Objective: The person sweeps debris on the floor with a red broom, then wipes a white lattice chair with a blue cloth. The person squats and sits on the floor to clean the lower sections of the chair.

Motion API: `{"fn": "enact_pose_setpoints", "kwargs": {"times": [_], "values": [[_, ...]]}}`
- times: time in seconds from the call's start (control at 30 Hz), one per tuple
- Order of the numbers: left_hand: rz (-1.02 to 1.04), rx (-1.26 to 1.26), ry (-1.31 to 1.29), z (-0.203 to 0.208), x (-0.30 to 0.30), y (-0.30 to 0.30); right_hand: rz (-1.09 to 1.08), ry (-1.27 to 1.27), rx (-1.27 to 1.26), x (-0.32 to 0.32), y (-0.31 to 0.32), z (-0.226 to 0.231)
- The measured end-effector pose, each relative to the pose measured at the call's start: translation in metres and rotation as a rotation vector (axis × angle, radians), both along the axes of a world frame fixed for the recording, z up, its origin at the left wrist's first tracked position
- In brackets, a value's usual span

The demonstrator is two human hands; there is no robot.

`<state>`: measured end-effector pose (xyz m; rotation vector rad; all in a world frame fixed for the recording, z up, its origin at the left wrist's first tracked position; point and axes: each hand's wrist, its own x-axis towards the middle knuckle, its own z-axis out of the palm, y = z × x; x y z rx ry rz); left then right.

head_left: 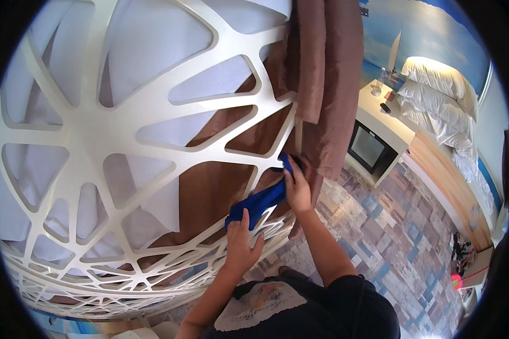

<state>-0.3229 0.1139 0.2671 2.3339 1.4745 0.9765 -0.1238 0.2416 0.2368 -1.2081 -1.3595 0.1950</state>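
A blue cloth point(260, 204) stretches in a slanting band along a bar of the white lattice screen point(90, 133). My right hand point(298, 191) is closed on the cloth's upper end, close to a brown curtain point(345, 85). Lower and to the left, my left hand point(242, 244) has its fingers on the other end of the cloth, with the thumb standing apart. Some of the left fingertips are hard to make out against the cloth. Behind the lattice hang white fabric point(152, 45) and brown fabric point(201, 192).
To the right, a white cabinet point(387, 121) with a dark-framed door carries a small black object point(385, 108) and glassware. White pillows point(438, 85) are piled beyond it by a wood-panelled bed edge point(452, 186). Patterned plank flooring point(373, 243) spreads below.
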Motion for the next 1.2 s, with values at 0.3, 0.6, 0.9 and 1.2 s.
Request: {"fn": "enact_pose_setpoints", "kwargs": {"times": [0.3, 0.6, 0.9, 1.2], "values": [[-0.037, 0.149, -0.151, 0.046, 0.024, 0.043, 0.109, 0.578, 0.003, 0.019, 0.003, 0.041], [-0.023, 0.173, -0.098, 0.025, 0.054, 0.081, 0.032, -0.008, -0.125, 0.033, 0.101, -0.009], [0.037, 0.182, 0.047, -0.008, 0.041, 0.066, -0.139, -0.303, -0.004, 0.019, 0.031, -0.044], [0.037, 0.117, -0.039, -0.047, 0.01, 0.044, 0.055, -0.171, -0.036, -0.052, -0.013, -0.078]]}}
